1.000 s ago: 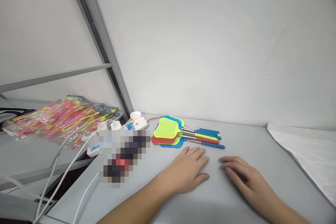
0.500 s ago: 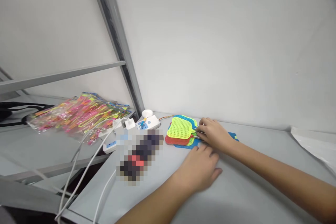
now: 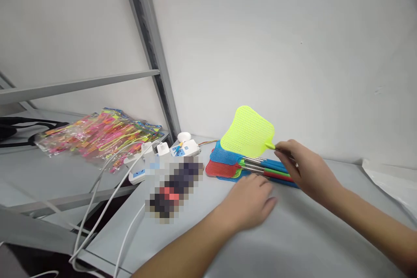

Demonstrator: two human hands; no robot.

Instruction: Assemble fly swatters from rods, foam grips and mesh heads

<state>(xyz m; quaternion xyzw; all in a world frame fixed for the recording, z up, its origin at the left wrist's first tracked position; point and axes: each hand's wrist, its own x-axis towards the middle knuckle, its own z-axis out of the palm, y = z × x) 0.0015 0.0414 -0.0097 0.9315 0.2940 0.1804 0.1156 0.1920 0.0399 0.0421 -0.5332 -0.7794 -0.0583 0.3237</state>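
A bright yellow fly swatter (image 3: 248,132) is raised above the pile, its mesh head tilted up to the left. My right hand (image 3: 304,167) pinches it by the shaft just behind the head. Under it lies a pile of fly swatters with blue (image 3: 223,154) and red (image 3: 223,169) mesh heads, a little green showing between them. Their metal shafts and coloured handles (image 3: 276,169) point right, partly behind my right hand. My left hand (image 3: 249,204) rests on the table with its fingertips at the pile's near edge and its thumb apart; it holds nothing I can see.
White power strips (image 3: 185,148) with plugs and cables stand left of the pile. A blurred-out dark and red object (image 3: 176,189) lies in front of them. Packaged colourful items (image 3: 107,134) cover part of the left shelf. A metal post (image 3: 153,43) rises behind; white sheeting (image 3: 387,182) lies right.
My right hand has lifted the yellow swatter off the pile, up and to the right, uncovering the shafts and handles below. My left hand has stayed almost in place.
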